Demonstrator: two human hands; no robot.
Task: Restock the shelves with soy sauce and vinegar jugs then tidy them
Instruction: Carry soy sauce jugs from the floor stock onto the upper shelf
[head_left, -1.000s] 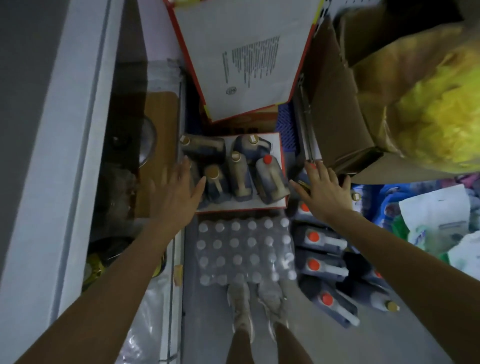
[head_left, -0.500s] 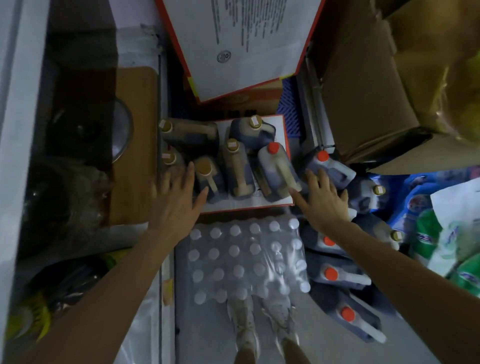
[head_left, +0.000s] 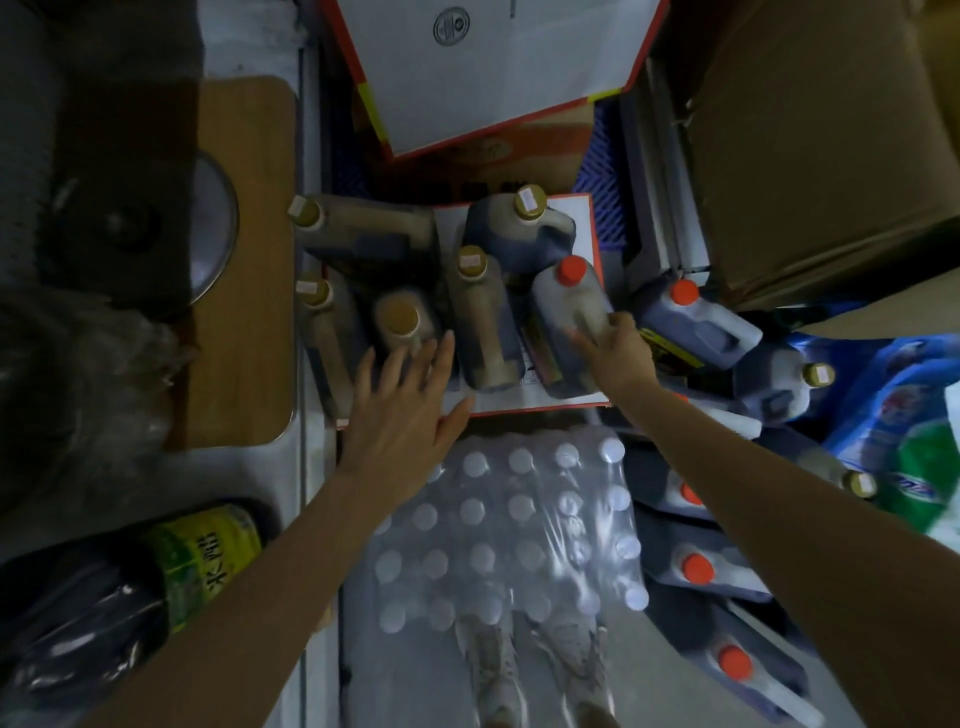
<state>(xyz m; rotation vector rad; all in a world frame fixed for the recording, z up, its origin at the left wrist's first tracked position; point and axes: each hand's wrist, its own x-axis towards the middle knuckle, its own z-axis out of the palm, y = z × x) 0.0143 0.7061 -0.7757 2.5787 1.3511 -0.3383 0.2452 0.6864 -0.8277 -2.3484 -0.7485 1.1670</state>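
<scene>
Several dark jugs stand on a white, red-edged carton (head_left: 524, 397) on the floor below me. Most have gold caps; one at the right is the red-capped jug (head_left: 569, 312). My right hand (head_left: 615, 353) grips that jug's handle, fingers curled round it. My left hand (head_left: 410, 410) hovers flat with spread fingers just over a gold-capped jug (head_left: 402, 322) at the carton's left front. More red-capped jugs (head_left: 696, 327) lie in a pile to the right.
A shrink-wrapped pack of water bottles (head_left: 511, 525) sits in front of the carton, above my shoes. A tilted white box (head_left: 493, 67) and a brown cardboard box (head_left: 810, 140) hang over the back. A wooden board (head_left: 244, 260) and a green-labelled bottle (head_left: 202, 556) lie left.
Both hands moved forward toward the jugs. My right hand went from open beside the carton to gripping the red-capped jug's handle. The view dropped closer.
</scene>
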